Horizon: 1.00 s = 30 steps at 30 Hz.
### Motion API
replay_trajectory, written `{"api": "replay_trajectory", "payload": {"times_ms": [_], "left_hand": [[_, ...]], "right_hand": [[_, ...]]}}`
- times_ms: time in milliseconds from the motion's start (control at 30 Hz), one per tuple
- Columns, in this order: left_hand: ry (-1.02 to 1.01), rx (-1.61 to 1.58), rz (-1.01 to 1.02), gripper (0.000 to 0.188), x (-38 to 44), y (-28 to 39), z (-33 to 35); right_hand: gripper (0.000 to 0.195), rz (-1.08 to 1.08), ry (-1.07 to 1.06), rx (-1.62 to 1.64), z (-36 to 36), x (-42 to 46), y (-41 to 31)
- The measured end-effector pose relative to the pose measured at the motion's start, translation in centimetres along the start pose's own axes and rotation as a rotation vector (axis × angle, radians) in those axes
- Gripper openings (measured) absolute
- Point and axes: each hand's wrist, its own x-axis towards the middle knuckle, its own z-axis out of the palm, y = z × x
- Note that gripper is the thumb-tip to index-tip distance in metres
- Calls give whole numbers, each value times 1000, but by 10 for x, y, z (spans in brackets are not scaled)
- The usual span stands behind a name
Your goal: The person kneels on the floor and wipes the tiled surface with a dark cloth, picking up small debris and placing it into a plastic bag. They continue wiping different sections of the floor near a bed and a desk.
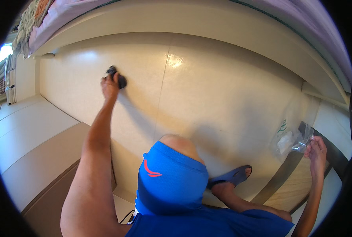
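Observation:
At the upper left, my left hand [110,85] reaches down to the pale floor and grips a small dark object [116,77], too blurred to identify. Over at the right edge my right hand [315,147] pinches the gathered top of a clear plastic bag [285,140]. The bag bears a green mark and has something white and crumpled inside. Between the hands, my knee in blue shorts [173,177] is bent towards the floor. A blue-grey slipper [234,177] is on my foot, to the left of the bag.
A bed with a cream side board [193,20] and lilac bedding [318,26] runs across the top. Clothes [27,26] lie on its left end. White and beige furniture [42,124] stands at the left. A dark curved edge [334,154] passes beside my right hand.

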Motion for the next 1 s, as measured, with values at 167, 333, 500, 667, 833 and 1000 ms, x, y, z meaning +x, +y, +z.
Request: {"api": "replay_trajectory", "payload": {"times_ms": [167,333,500,667,833,1000], "left_hand": [[148,-136,-36,48,26,-3,35],[96,-546,530,35,-27,229,23],[117,-543,831,36,-93,276,-17],[237,-503,455,34,-22,139,-16],[67,-80,-177,56,20,-81,-9],[64,-101,-374,49,-8,-92,-7]], "right_hand": [[10,7,10,7,9,-19,-9],[11,37,-25,18,33,-37,-31],[11,-57,-50,-1,70,-58,-60],[12,-102,-28,-26,63,-100,-87],[13,-27,23,47,66,-137,-91],[15,-19,27,172,78,-122,-76]]}}
